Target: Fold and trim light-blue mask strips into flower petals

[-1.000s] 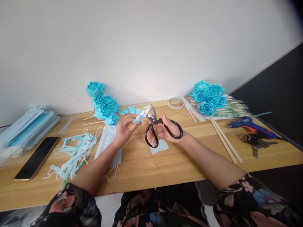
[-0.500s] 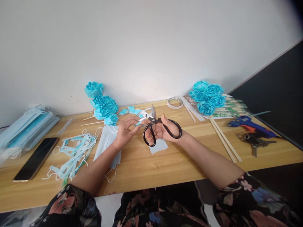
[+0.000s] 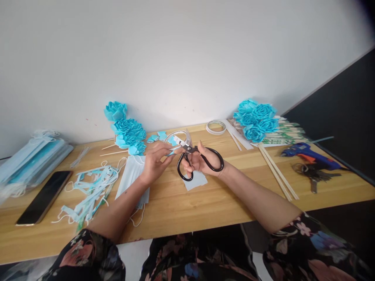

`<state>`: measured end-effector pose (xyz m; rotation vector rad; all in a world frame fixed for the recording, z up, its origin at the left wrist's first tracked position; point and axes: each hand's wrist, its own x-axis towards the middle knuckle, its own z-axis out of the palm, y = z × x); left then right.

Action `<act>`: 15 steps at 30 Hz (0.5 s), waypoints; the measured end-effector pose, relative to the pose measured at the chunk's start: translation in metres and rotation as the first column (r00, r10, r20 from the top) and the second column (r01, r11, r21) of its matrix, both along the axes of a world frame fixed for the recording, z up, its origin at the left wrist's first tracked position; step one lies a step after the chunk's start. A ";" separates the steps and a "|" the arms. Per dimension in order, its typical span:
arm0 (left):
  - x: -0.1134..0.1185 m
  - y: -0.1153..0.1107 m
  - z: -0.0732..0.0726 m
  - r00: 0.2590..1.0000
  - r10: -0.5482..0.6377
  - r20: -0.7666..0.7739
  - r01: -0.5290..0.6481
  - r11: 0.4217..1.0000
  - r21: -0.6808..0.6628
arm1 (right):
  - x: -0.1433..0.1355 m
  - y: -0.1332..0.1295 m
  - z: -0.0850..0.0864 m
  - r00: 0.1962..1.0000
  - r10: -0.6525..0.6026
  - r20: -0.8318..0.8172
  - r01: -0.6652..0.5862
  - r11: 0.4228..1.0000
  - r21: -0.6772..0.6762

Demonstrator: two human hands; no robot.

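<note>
My right hand (image 3: 206, 160) is closed around a pair of scissors (image 3: 215, 168) with black loop handles, thumb in one loop and fingers at the other. Their blades are parted and point away from me. Close on the left, my left hand (image 3: 156, 162) pinches a small light-blue piece of mask fabric (image 3: 175, 150) beside the blades. The fingers partly hide this piece. Under the right hand lies a pale scrap (image 3: 197, 181) on the table. A blue face mask (image 3: 129, 175) lies beneath my left forearm.
Blue flowers (image 3: 129, 130) on sticks stand at back left, and more flowers (image 3: 254, 121) at back right. Tape rolls (image 3: 216, 132), a glue gun (image 3: 304, 154), keys (image 3: 315, 175) and wooden sticks (image 3: 277, 171) lie around. Masks (image 3: 38, 156), a phone (image 3: 43, 198) and cut strips (image 3: 90, 191) are left.
The scissors have shifted very slightly left, and their handle loops sit a little closer together. A white tape ring behind the blades shows more clearly. My left hand keeps its pinch.
</note>
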<state>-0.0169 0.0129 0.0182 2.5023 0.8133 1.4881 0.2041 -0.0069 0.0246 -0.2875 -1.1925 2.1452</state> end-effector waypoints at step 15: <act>-0.001 0.000 0.000 1.000 0.022 0.001 -0.022 1.000 -0.007 | -0.003 0.001 0.000 0.999 -0.036 0.006 0.036 0.999 -0.016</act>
